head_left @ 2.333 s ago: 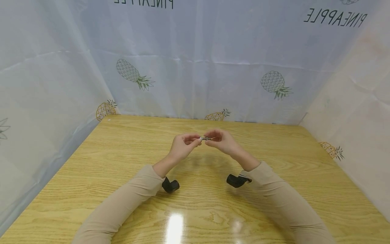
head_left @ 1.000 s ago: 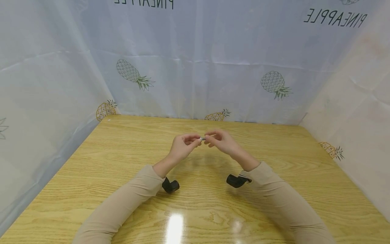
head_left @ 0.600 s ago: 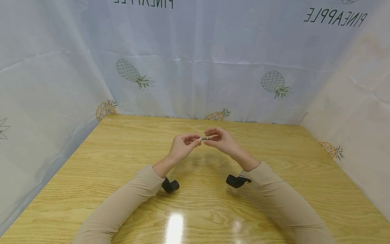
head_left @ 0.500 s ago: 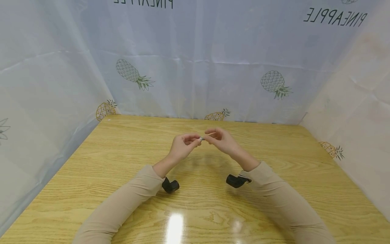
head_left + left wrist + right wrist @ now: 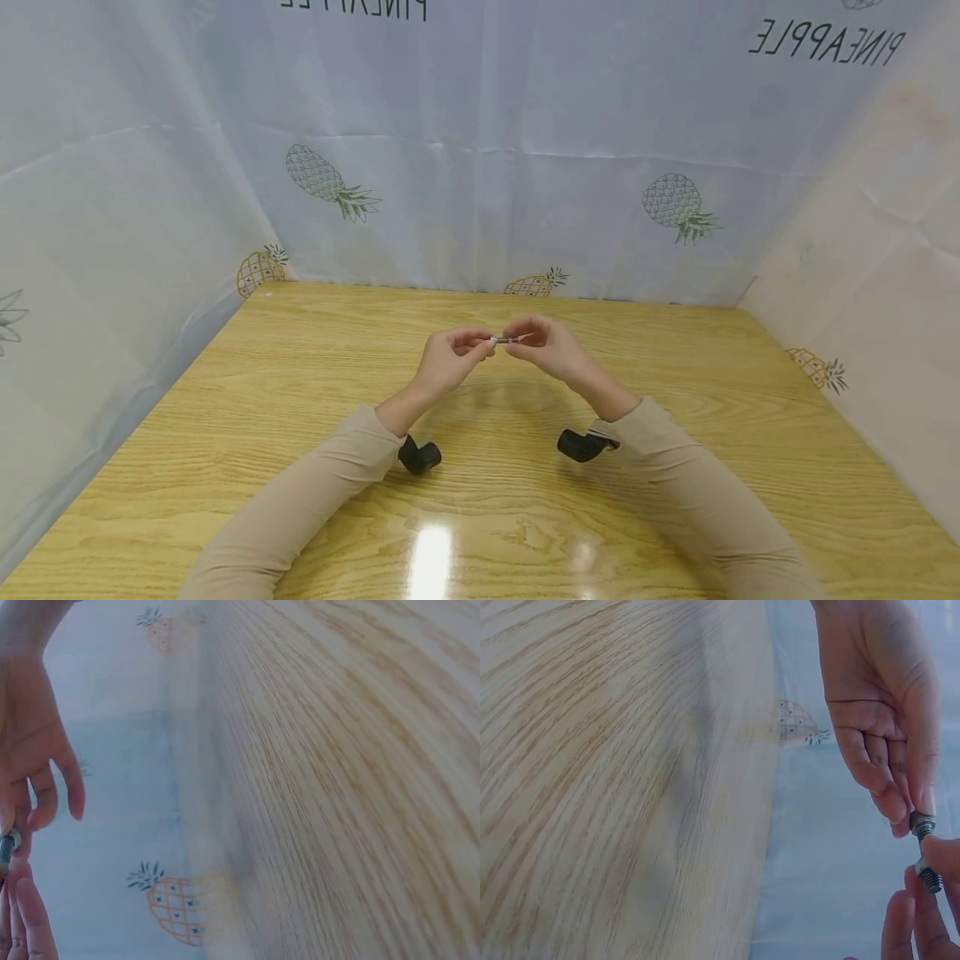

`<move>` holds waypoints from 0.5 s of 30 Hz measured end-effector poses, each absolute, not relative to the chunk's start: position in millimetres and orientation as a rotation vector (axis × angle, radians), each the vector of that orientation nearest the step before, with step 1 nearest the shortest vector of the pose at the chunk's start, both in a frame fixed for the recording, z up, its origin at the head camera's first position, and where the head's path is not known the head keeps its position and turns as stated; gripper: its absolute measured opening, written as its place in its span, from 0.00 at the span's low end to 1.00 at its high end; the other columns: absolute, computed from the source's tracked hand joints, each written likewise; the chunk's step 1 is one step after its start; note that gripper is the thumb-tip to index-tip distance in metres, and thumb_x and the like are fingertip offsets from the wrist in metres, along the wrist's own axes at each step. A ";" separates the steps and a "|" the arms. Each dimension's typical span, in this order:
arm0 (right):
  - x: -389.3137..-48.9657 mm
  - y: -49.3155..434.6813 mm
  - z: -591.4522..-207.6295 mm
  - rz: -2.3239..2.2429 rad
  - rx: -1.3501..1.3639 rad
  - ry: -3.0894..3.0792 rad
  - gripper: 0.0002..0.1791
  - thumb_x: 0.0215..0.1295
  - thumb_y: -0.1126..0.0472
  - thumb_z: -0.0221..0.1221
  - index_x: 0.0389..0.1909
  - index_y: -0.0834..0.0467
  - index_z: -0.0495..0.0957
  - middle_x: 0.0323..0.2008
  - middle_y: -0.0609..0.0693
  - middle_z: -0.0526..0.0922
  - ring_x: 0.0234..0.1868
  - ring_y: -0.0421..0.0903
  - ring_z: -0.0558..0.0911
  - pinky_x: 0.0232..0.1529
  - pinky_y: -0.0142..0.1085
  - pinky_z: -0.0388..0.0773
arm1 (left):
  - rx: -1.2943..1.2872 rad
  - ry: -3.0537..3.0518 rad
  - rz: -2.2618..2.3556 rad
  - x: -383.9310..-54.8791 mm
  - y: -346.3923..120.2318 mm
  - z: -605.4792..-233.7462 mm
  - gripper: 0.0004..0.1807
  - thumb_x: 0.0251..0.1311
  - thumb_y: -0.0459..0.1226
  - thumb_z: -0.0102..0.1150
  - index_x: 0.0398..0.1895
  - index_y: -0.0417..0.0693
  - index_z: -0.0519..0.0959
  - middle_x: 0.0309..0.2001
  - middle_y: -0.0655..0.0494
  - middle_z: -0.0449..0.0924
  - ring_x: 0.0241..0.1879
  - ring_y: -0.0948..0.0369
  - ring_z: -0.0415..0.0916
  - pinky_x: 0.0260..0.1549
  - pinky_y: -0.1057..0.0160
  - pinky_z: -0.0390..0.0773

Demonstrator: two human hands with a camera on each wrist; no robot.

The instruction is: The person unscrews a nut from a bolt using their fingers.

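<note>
Above the table, both hands meet at a small metal bolt (image 5: 502,340) lying roughly level. The left hand (image 5: 447,360) pinches the bolt's head end between thumb and fingertips. At the other end, the right hand (image 5: 555,350) has its thumb and finger on a nut (image 5: 921,867) partway along the thread. The right wrist view shows the left hand (image 5: 881,697) at the top and the threaded tip of the bolt (image 5: 932,881) sticking out past the nut. In the left wrist view the bolt (image 5: 7,851) is mostly cut off by the frame edge.
A wood-grain table (image 5: 337,333) lies under the hands. White curtains printed with pineapples (image 5: 480,208) stand along its back and sides. A black wrist camera (image 5: 422,457) is on the left wrist, and another black camera (image 5: 581,445) is on the right.
The right thumb and fingers have shifted back and forth over the nut. Half a second ago the thumb covered the bolt's end; now it sits lower and the nut shows. The left hand stays still.
</note>
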State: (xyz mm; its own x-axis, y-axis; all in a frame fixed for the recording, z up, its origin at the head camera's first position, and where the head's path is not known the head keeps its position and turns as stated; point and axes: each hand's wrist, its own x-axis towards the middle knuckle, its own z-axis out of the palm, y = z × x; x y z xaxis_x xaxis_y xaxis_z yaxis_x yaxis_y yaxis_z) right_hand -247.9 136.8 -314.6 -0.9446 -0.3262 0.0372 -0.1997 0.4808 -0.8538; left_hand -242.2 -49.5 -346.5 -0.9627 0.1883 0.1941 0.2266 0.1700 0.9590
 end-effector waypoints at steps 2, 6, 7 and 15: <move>-247.8 137.2 -314.0 -1.455 -0.465 2.580 0.19 0.63 0.58 0.59 0.54 0.59 0.73 0.54 0.58 0.77 0.52 0.53 0.78 0.52 0.43 0.77 | -0.424 -2.383 -1.957 -241.8 -49.7 -346.4 0.14 0.61 0.37 0.58 0.47 0.40 0.80 0.40 0.41 0.84 0.41 0.53 0.83 0.42 0.58 0.81; -248.6 137.8 -314.8 -1.411 -0.443 2.551 0.21 0.67 0.52 0.54 0.57 0.58 0.72 0.52 0.59 0.79 0.52 0.55 0.78 0.56 0.51 0.74 | -0.420 -2.388 -1.952 -241.6 -49.7 -346.6 0.14 0.61 0.37 0.58 0.47 0.40 0.80 0.40 0.41 0.84 0.39 0.56 0.83 0.42 0.57 0.81; -249.0 137.9 -315.1 -1.402 -0.423 2.543 0.21 0.68 0.51 0.53 0.56 0.57 0.73 0.50 0.58 0.80 0.51 0.55 0.78 0.56 0.52 0.73 | -0.419 -2.388 -1.952 -241.8 -49.7 -346.8 0.14 0.61 0.37 0.58 0.47 0.40 0.80 0.40 0.41 0.84 0.39 0.57 0.83 0.43 0.56 0.81; -249.2 137.6 -316.4 -1.442 -0.443 2.546 0.16 0.66 0.58 0.55 0.53 0.60 0.74 0.51 0.60 0.78 0.52 0.56 0.78 0.55 0.48 0.75 | -0.418 -2.376 -1.956 -242.9 -49.5 -347.7 0.13 0.61 0.37 0.58 0.46 0.39 0.81 0.40 0.40 0.84 0.41 0.51 0.83 0.40 0.61 0.82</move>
